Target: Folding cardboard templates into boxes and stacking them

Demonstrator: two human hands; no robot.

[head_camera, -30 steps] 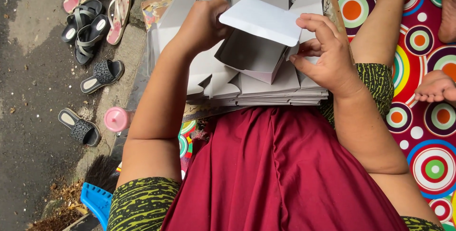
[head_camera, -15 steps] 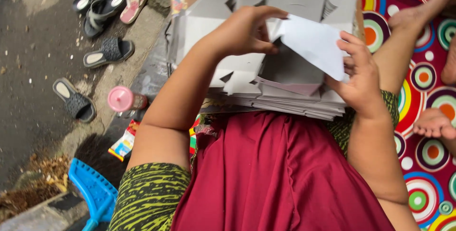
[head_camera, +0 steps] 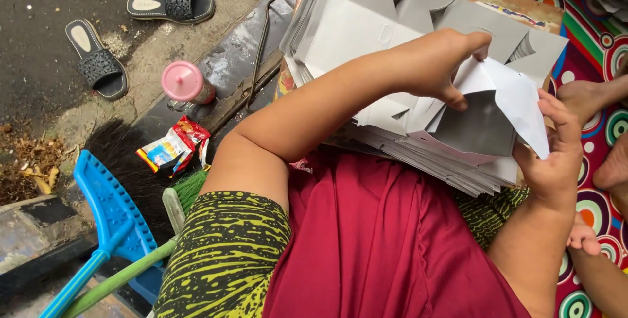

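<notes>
Two hands, left hand (head_camera: 435, 63) and right hand (head_camera: 553, 161), are closed on a half-folded grey cardboard box (head_camera: 487, 122) held above a stack of flat box blanks (head_camera: 366, 24).

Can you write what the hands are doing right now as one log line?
left hand: pinching flap of grey cardboard box blank | right hand: holding blank's right edge | beneath: stack of flat blanks on lap

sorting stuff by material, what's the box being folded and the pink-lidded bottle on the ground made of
The box blank in the left hand and right hand looks like thin paperboard: matte grey inside, white outside, with sharp creases. The bottle seems to be clear plastic with a smooth pink plastic lid, though the look leaves glass open.
</notes>
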